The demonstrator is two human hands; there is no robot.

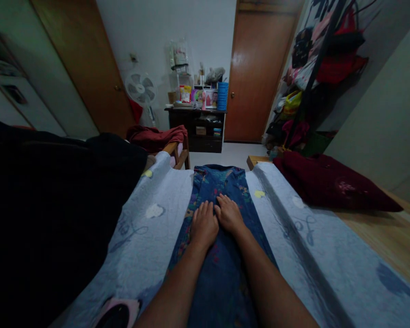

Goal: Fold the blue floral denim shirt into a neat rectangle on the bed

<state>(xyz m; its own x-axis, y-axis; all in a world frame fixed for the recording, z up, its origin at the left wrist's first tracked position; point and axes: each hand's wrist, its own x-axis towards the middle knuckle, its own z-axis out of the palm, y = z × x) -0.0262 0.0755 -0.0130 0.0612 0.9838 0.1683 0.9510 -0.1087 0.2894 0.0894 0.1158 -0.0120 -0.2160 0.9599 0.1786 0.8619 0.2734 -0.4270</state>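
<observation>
A dark blue garment (222, 269) with a floral pattern lies lengthwise on a pale blue blanket (136, 255), its dark collar-like edge at the far end. My left hand (204, 224) rests flat on the upper part of the cloth, palm down. Just to its right, my right hand (228, 213) lies on the same garment, fingers stretched forward and slightly apart. The two hands almost touch at the thumbs. Neither one grips anything. Both forearms cover part of the garment's lower half.
A large heap of black cloth (54, 205) fills the left. At the right sits a maroon cushion (331, 182) on a wooden board. A pink-rimmed object (118, 314) is near the bottom edge. Beyond stand a white fan (140, 89), a dark cabinet (194, 125) and a wooden door (256, 73).
</observation>
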